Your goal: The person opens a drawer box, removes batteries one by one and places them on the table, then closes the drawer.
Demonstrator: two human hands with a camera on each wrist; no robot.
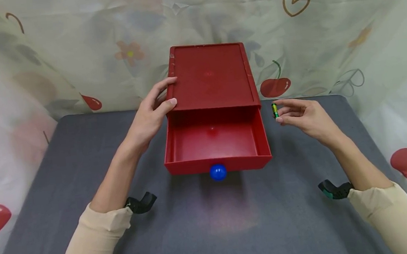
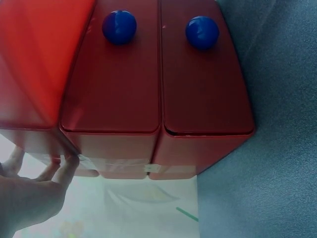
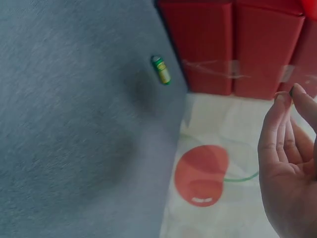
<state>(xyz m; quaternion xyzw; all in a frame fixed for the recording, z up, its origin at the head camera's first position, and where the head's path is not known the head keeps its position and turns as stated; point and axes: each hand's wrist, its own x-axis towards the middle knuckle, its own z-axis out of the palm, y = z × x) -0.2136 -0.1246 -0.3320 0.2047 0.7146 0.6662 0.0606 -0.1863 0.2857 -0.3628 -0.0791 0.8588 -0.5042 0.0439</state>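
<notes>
Two hands: right hand (image 1: 303,117) pinches a battery (image 1: 274,110); left hand (image 1: 152,113) grips the red cabinet (image 1: 209,75).

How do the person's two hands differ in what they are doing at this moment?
The left hand rests on the left edge of the red drawer box, fingers curled over it; the right hand touches no box and is held beside the open drawer. The right hand pinches a small green battery; the left holds nothing small. Both wear beige sleeves.
</notes>
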